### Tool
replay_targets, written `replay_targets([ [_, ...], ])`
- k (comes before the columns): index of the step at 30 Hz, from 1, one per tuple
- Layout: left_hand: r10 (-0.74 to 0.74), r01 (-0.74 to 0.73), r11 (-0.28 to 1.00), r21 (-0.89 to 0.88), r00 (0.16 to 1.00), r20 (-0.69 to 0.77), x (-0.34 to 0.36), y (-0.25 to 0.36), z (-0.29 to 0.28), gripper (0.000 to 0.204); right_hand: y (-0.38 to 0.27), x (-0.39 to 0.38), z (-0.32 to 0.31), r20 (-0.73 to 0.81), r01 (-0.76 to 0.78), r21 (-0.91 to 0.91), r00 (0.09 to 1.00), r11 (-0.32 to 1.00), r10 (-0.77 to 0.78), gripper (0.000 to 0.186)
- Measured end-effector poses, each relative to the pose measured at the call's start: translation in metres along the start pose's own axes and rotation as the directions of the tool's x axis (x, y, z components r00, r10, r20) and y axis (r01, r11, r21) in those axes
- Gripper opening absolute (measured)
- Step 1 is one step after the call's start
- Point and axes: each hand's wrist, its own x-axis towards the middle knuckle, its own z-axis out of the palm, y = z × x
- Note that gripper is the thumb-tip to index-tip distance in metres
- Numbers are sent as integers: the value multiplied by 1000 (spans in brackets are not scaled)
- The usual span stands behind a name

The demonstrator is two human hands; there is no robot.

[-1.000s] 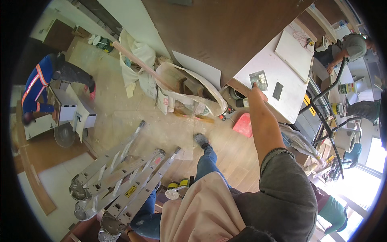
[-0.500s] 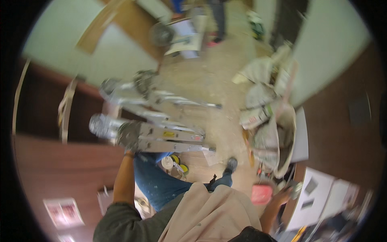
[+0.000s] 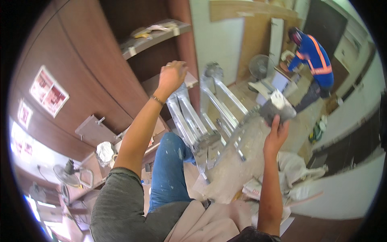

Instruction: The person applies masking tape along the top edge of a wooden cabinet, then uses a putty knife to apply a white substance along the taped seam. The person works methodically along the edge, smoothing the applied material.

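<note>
My left hand (image 3: 171,76) is raised with its fingers curled over the top of a folding aluminium ladder (image 3: 183,111); part of that top is hidden behind the hand. More ladder legs and a hinge (image 3: 213,69) rise beside it. In my right hand (image 3: 277,136) is a dark grey flat plate (image 3: 267,113), held from below with thumb and fingers at its lower edge. A lump of white putty (image 3: 278,100) sits on the plate.
Brown cabinets with an open shelf (image 3: 157,38) stand at the left. A co-worker in a blue vest (image 3: 320,60) bends over a box at the far right, near a standing fan (image 3: 259,66). Sacks (image 3: 296,167) lie right of my legs. Another fan (image 3: 66,173) is at lower left.
My view has swung left and up. My left hand stays at the ladder, which now appears more upright. My right hand has come up from the lower right, bringing the plate with putty into view.
</note>
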Motion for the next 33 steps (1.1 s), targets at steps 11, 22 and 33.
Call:
replay_targets([
  [11, -196, 297, 945, -139, 851, 487, 10, -70, 54, 37, 56, 105, 75, 545, 344, -753, 803, 561, 240, 32],
  [22, -356, 506, 861, -51, 672, 650, -5, -59, 50, 37, 37, 89, 94, 312, 109, -928, 749, 356, 585, 24],
  [33, -194, 547, 824, -150, 520, 832, -34, -68, 68, 28, 21, 93, 109, 37, -187, -949, 732, 254, 680, 29],
])
